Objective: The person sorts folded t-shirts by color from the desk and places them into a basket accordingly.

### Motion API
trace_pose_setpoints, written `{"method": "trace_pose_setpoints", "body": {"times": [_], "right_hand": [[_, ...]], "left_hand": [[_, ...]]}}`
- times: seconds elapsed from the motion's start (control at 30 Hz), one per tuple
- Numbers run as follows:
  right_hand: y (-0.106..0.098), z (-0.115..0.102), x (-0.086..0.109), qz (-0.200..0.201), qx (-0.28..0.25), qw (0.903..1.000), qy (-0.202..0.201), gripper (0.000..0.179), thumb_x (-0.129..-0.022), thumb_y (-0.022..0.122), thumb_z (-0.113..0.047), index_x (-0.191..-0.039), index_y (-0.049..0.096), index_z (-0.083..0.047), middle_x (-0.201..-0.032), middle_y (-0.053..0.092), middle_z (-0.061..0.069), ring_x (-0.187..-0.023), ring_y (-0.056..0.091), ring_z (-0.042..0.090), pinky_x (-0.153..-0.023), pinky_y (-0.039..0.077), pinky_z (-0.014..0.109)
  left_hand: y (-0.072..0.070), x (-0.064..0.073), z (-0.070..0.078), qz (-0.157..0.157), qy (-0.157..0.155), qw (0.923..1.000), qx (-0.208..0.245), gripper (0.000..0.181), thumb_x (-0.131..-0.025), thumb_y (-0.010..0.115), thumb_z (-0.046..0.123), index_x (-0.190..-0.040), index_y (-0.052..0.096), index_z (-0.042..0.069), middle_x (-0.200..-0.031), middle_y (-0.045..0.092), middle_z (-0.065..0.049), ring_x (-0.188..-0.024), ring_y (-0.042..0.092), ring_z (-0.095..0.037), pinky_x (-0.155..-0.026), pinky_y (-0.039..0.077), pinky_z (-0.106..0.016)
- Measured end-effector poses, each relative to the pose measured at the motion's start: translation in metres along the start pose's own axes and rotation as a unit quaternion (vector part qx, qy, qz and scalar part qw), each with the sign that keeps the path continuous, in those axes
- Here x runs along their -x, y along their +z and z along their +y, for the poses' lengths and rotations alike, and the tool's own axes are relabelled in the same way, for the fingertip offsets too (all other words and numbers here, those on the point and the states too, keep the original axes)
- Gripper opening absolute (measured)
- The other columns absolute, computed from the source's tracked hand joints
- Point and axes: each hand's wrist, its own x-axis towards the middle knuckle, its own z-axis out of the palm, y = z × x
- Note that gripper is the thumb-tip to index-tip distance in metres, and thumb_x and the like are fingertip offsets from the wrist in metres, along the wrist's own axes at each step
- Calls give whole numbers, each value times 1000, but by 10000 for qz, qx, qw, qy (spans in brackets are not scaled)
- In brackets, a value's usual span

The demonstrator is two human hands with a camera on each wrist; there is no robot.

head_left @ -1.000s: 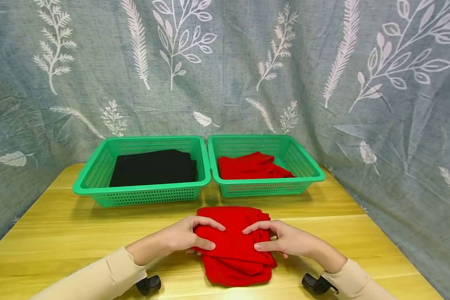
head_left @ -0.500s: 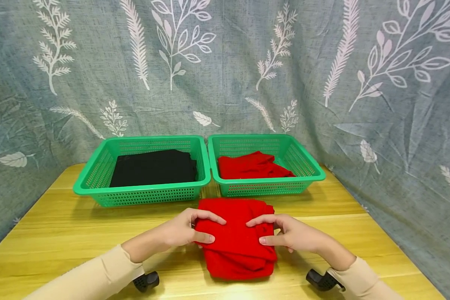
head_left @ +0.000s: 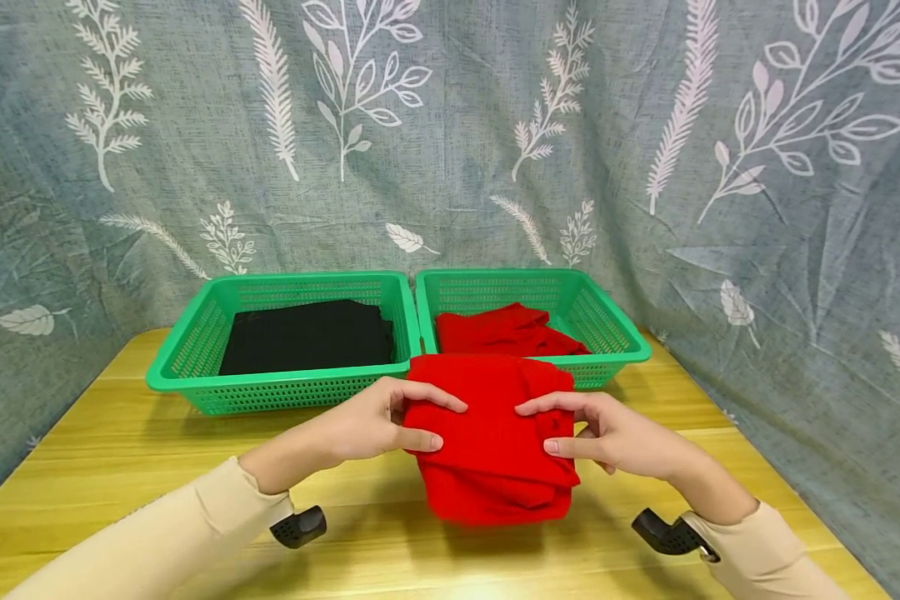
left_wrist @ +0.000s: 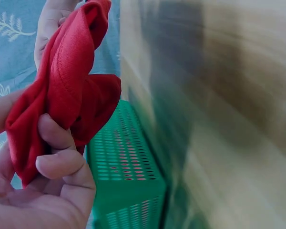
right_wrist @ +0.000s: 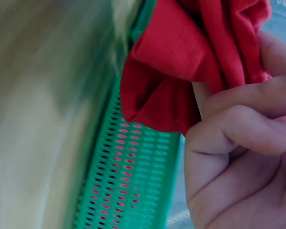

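Note:
A folded red garment (head_left: 487,433) hangs above the table, its shadow below it and its far edge overlapping the front rims of two green baskets. My left hand (head_left: 367,421) grips its left side, thumb and forefinger on top, the other fingers curled beneath, as the left wrist view shows on the red cloth (left_wrist: 66,71). On the opposite side my right hand (head_left: 618,433) pinches it the same way; in the right wrist view several curled fingers (right_wrist: 238,129) lie under the cloth (right_wrist: 176,52). What kind of garment it is cannot be told.
The right green basket (head_left: 611,358) contains red cloth (head_left: 502,329). Beside it, the left green basket (head_left: 187,383) contains folded black cloth (head_left: 307,337). Both stand at the back of the wooden table (head_left: 120,475), before a patterned grey-blue curtain (head_left: 450,142).
Both hands have lifted the red garment off the table and carried it forward, slightly right, toward the baskets. The baskets and their contents have stayed put.

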Motion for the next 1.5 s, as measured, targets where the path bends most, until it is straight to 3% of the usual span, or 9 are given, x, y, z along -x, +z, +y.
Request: {"method": "trace_pose_setpoints", "body": {"times": [0.13, 0.27, 0.43, 0.53, 0.7, 1.0, 1.17, 1.3, 1.5], "right_hand": [[-12, -8, 5, 128, 141, 9998, -16, 44, -105, 72, -19, -148, 62, -21, -71, 56, -2, -43, 27, 15, -41, 33, 24], [-24, -13, 5, 257, 274, 9993, -43, 45, -105, 71, -19, -148, 61, -23, -67, 52, -1, -43, 25, 15, -42, 33, 25], [-39, -14, 1, 421, 265, 9987, 123, 45, -105, 72, -21, -148, 61, -26, -61, 38, -4, -45, 20, 16, -42, 28, 25], [-49, -12, -5, 525, 277, 9980, 238, 46, -105, 73, -23, -148, 61, -28, -60, 32, -4, -46, 20, 16, -43, 28, 26], [-66, -5, -18, 689, 247, 9963, 440, 47, -105, 73, -25, -150, 60, -28, -74, 46, 1, -50, 25, 13, -46, 32, 26], [-92, 0, -43, 805, 162, 9943, 684, 47, -106, 70, -28, -152, 59, -26, -96, 63, 6, -57, 33, 12, -52, 31, 25], [-103, 4, -54, 940, 148, 9925, 762, 47, -107, 70, -28, -153, 58, -25, -94, 64, 2, -60, 35, 12, -56, 35, 26], [-109, 9, -60, 987, 77, 9919, 791, 49, -107, 69, -28, -155, 57, -25, -103, 67, 1, -58, 34, 12, -56, 35, 26], [-116, 15, -66, 1133, 31, 9896, 881, 50, -107, 69, -27, -155, 57, -23, -100, 66, 4, -56, 33, 11, -56, 36, 27]], "left_hand": [[-3, -6, 12, -27, 144, 9998, -143, 45, -98, 76, 7, -142, 70, 15, -59, 48, 5, -61, 47, -14, -73, 51, -26], [-9, -15, 18, -17, 274, 9994, -195, 45, -99, 75, 7, -143, 69, 15, -58, 30, 5, -55, 24, -16, -60, 32, -27], [-16, -30, 24, 91, 107, 9999, -18, 45, -100, 73, 7, -143, 69, 18, -57, 26, 5, -55, 20, -16, -59, 29, -27], [-22, -39, 26, 229, -93, 9997, -69, 44, -101, 73, 9, -142, 70, 24, -56, 28, 5, -53, 20, -15, -56, 28, -26], [-32, -56, 26, 399, -285, 9986, -191, 42, -102, 72, 13, -141, 69, 30, -57, 31, 5, -53, 21, -16, -57, 29, -28], [-47, -86, 22, 766, -376, 9964, -11, 39, -103, 70, 12, -139, 70, 27, -60, 42, 5, -55, 27, -18, -60, 33, -29], [-52, -99, 20, 935, -414, 9948, -5, 39, -104, 70, 13, -140, 70, 26, -93, 64, -2, -60, 35, -19, -66, 38, -31], [-54, -107, 19, 1052, -475, 9933, 89, 39, -104, 69, 14, -141, 68, 26, -118, 68, -7, -60, 34, -19, -67, 38, -33], [-57, -119, 16, 1116, -501, 9923, 180, 39, -105, 69, 15, -142, 68, 26, -112, 68, -5, -61, 30, -17, -66, 35, -33]]}}
